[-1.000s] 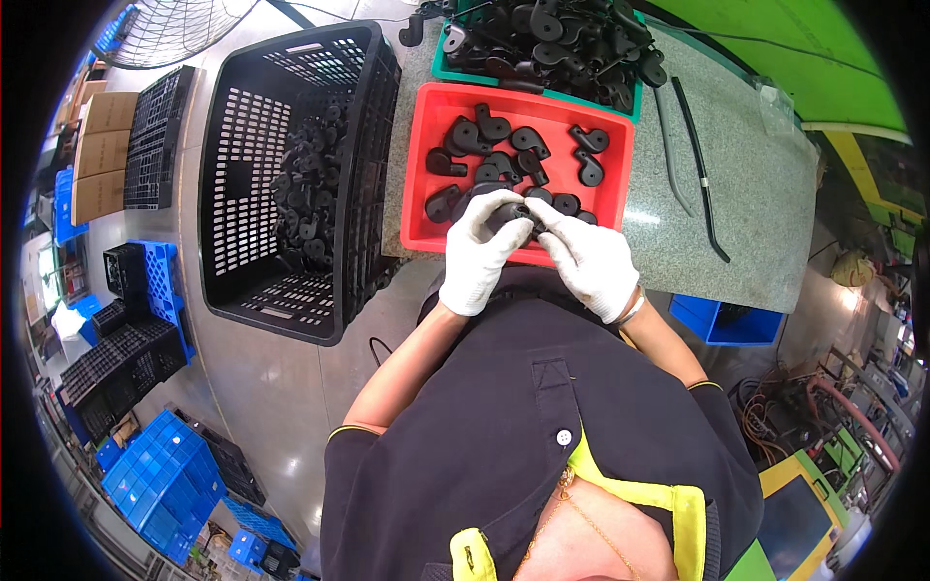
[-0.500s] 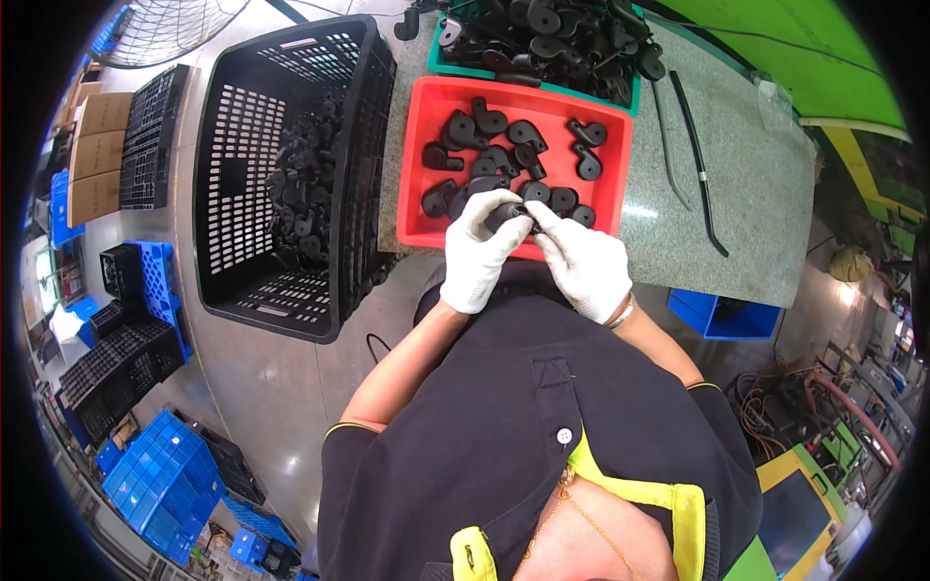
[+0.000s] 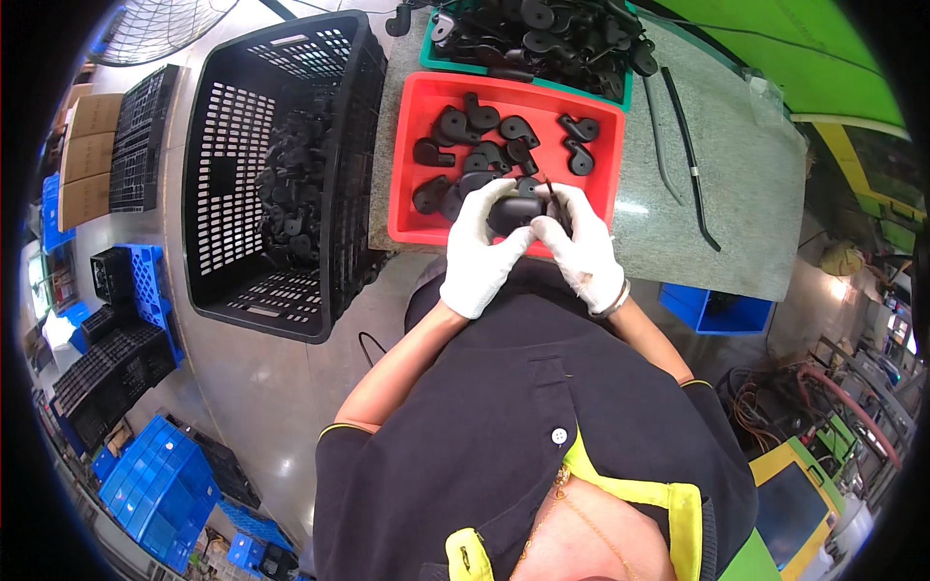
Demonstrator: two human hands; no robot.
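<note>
Both my hands wear white gloves and meet above the near edge of a red tray (image 3: 410,160). In my left hand (image 3: 480,257) is a black plastic part (image 3: 515,213) with a smooth rounded body, gripped between thumb and fingers. My right hand (image 3: 586,257) closes around a thin dark piece (image 3: 553,201) at the part's right side; whether it is a tool or belongs to the part, I cannot tell. Several similar black parts with round heads and short necks lie in the tray, such as one black part (image 3: 579,157) at its right.
Behind the red tray, a green tray (image 3: 426,53) is heaped with black parts. At left stands a tall black slotted crate (image 3: 354,184) with more parts inside. A black rod (image 3: 691,160) and a grey strip (image 3: 662,145) lie on the grey table (image 3: 746,213). A blue bin (image 3: 693,310) sits below.
My hands have spread slightly apart and the black part has turned, showing more of its rounded body. The thin dark piece now stands up by my right fingers. The whole view has shifted slightly.
</note>
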